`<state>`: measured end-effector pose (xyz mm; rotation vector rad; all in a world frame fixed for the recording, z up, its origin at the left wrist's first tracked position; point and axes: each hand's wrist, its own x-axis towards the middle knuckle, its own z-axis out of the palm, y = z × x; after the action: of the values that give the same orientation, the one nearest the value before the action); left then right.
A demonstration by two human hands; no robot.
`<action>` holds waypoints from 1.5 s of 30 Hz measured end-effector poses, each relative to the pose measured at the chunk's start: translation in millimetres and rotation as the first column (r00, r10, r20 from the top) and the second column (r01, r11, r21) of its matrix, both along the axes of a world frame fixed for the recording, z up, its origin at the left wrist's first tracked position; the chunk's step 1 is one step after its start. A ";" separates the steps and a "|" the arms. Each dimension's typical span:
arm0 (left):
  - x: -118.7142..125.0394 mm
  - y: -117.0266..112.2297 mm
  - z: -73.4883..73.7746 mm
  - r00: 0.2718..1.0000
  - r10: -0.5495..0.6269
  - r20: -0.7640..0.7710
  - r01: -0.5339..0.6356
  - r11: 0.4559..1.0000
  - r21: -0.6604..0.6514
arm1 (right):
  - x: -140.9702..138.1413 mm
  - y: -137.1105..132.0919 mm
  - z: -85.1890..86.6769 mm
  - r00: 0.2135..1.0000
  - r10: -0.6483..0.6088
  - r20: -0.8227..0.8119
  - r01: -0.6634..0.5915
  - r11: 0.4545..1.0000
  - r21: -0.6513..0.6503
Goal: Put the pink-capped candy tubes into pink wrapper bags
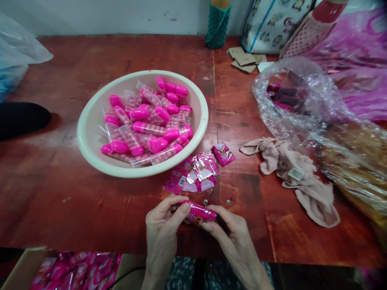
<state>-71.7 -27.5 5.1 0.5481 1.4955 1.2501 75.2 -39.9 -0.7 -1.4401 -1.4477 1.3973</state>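
Near the front edge of the table, a tube in a printed pink wrapper [200,212] lies crosswise between my two hands. My left hand [165,219] pinches its left end, thumb on top. The fingers of my right hand [231,229] close round its right end. Just beyond lie several flat pink printed wrappers [196,173], partly overlapping, with one separate pink wrapper [223,154] beside them. A cream basin [90,155] behind them holds many clear tubes [148,128] of small pink balls with bright pink caps.
A crumpled beige cloth [290,169] lies to the right, beside a clear plastic bag [263,100] with dark pink items. Below the table at left, a cardboard box [22,268] holds pink-wrapped pieces. Cardboard scraps [243,58] and a green-sleeved bottle [218,26] stand at the back.
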 end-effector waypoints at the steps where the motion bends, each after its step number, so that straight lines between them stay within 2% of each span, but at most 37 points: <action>1: -1.0 -0.2 -0.5 1.000 0.010 0.013 -0.010 1.000 0.017 | -0.6 0.7 -0.2 0.999 -0.025 -0.020 0.025 1.000 0.001; 4: -2.9 0.2 0.3 0.998 0.005 0.056 -0.006 1.000 0.019 | -1.9 1.3 -2.6 0.994 -0.060 -0.095 0.058 0.998 -0.025; 6: -4.9 1.3 2.0 0.994 -0.023 0.105 0.025 1.000 -0.012 | -2.1 1.5 -3.8 0.988 -0.072 -0.139 0.059 0.994 -0.094; 10: -12.3 3.8 4.7 0.963 -0.127 0.240 0.150 0.985 -0.081 | 0.2 4.4 -2.8 0.963 -0.114 -0.243 0.047 0.962 -0.268; 13: -17.4 5.0 3.9 0.949 -0.207 0.238 0.224 0.973 -0.047 | 4.6 6.8 -3.7 0.933 -0.139 -0.331 0.012 0.934 -0.357; 16: -20.6 6.0 1.3 0.950 -0.251 0.186 0.252 0.968 0.021 | 10.1 7.0 -8.7 0.898 -0.154 -0.411 -0.024 0.918 -0.396; 22: -24.1 8.6 -5.1 0.882 -0.358 0.307 0.371 0.928 0.017 | 19.8 6.6 -16.9 0.850 -0.147 -0.506 -0.119 0.882 -0.457; 24: -22.3 8.0 -5.4 0.874 -0.384 0.300 0.390 0.920 0.040 | 21.3 7.4 -16.9 0.844 -0.145 -0.517 -0.132 0.877 -0.462; 27: -13.9 4.4 -1.7 0.919 -0.361 0.161 0.353 0.933 0.075 | 20.6 8.7 -16.2 0.821 -0.186 -0.539 -0.114 0.872 -0.475; 30: -0.9 -0.6 4.3 0.957 -0.268 -0.111 0.281 0.953 0.116 | 16.9 9.4 -16.3 0.779 -0.252 -0.573 -0.079 0.869 -0.489; 34: 13.4 -5.3 6.8 0.897 -0.112 -0.427 0.202 0.964 0.173 | 10.5 9.2 -18.5 0.725 -0.285 -0.627 -0.086 0.866 -0.493; 37: 17.9 -8.8 4.5 0.870 -0.035 -0.492 0.169 0.958 0.231 | 5.8 8.1 -20.6 0.709 -0.303 -0.636 -0.085 0.859 -0.504; 40: 17.3 -11.0 2.3 0.907 0.064 -0.417 0.033 0.974 0.223 | 2.5 8.6 -22.1 0.707 -0.325 -0.629 -0.054 0.861 -0.506; 42: 14.3 -8.6 -0.2 0.968 0.069 -0.240 -0.039 0.991 0.127 | 2.9 11.2 -22.3 0.719 -0.335 -0.609 -0.002 0.875 -0.484; 43: 12.6 -5.9 -2.0 0.993 0.019 -0.116 -0.012 0.999 0.053 | 4.2 12.8 -21.7 0.739 -0.337 -0.584 0.040 0.887 -0.461; 45: 10.1 0.7 -5.3 0.996 -0.074 0.043 0.077 0.996 -0.055 | 9.2 15.4 -18.1 0.806 -0.316 -0.500 0.108 0.910 -0.401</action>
<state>-61.7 -26.8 -0.2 0.5342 1.4584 1.1510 84.5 -24.5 -18.8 -1.1990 -0.6562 1.7968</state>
